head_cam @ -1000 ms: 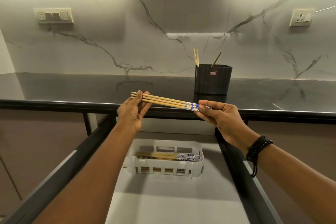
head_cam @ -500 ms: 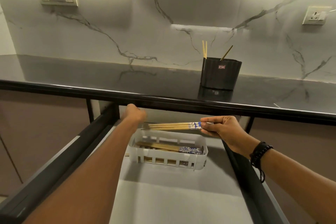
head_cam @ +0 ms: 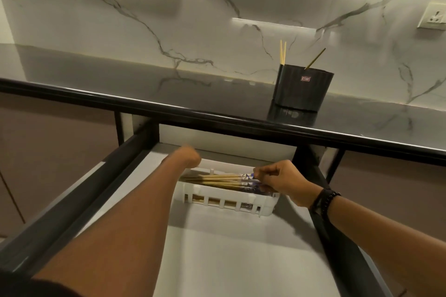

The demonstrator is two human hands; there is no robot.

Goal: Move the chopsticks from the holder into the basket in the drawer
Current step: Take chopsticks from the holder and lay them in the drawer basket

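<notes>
Fingers [head_cam: 261,172] on chopsticks [head_cam: 217,177], 1 basket [head_cam: 241,202]

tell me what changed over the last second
Both hands carried the chopsticks down from counter height into the basket. The right hand still pinches their patterned ends; the left hand looks to have let go. The holder still has three chopsticks in it.
</notes>
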